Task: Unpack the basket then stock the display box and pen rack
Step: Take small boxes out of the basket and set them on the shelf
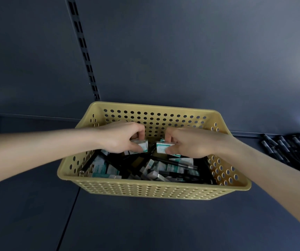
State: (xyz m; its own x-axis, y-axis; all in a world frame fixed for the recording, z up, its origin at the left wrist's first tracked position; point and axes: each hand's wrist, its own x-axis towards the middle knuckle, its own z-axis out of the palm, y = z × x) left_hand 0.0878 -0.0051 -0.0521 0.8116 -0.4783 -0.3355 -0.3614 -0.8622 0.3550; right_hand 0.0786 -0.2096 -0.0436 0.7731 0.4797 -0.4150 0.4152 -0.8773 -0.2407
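Note:
A yellow perforated basket [152, 191] stands on the dark shelf, in the middle of the view. Inside lie several small white-and-teal boxes [101, 168] mixed with black pens [177, 163]. My left hand [120, 137] is over the basket and pinches a small white-and-teal box [142, 144] between thumb and fingers. My right hand [187, 143] faces it and pinches another small box [162, 147] the same way. Both boxes are held above the pile, a little apart from each other.
A row of black pens [290, 151] lies on the shelf at the far right. The dark back panel carries a slotted upright [85, 51] behind the basket. A seam in the shelf surface [69, 214] runs down at the front left.

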